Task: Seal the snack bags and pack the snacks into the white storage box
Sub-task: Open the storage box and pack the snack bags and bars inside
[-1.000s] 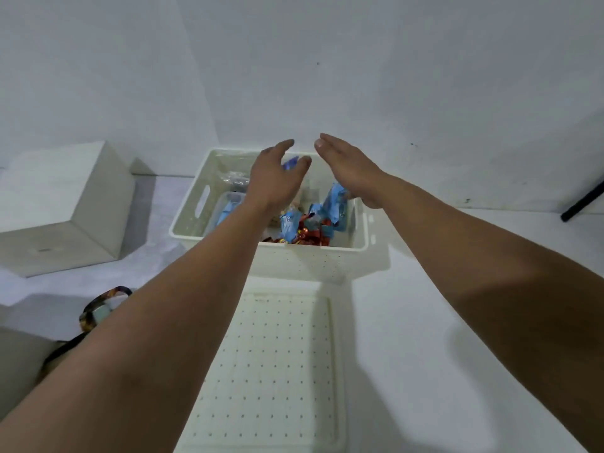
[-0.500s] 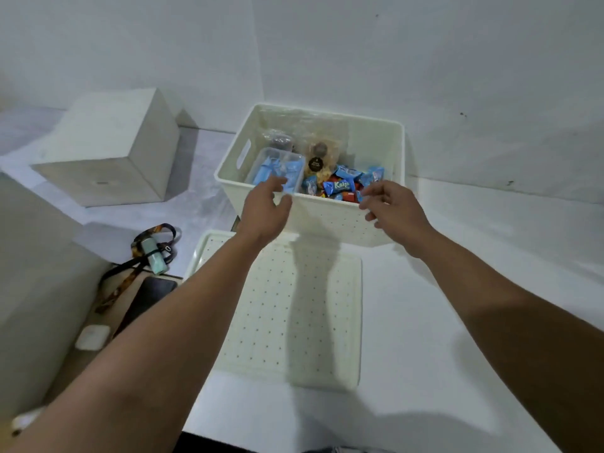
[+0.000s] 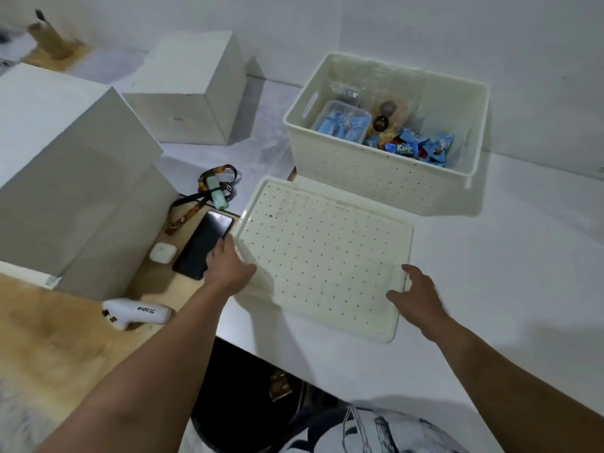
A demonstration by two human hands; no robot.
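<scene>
The white storage box [image 3: 385, 171] stands open at the back right of the white table. Inside it lie blue wrapped candies [image 3: 408, 147], a clear tub of blue packets [image 3: 343, 120] and a clear bag of brown snacks [image 3: 387, 117]. The box's perforated white lid [image 3: 327, 250] lies flat on the table in front of it. My left hand [image 3: 227, 268] rests at the lid's near left edge, thumb on top. My right hand [image 3: 416, 297] touches the lid's near right corner with fingers spread. Neither hand holds a snack.
Left of the lid lie a black phone [image 3: 204, 245], a white earbud case [image 3: 163, 253], a patterned lanyard [image 3: 215, 188] and a white handheld device [image 3: 137, 312]. Two grey-white blocks [image 3: 192, 93] [image 3: 65, 178] stand at the left. The table's front edge [image 3: 294, 358] runs just below the lid.
Both hands have drawn back from over the box and come down onto the lid's near edges. The view has tilted down and to the left.
</scene>
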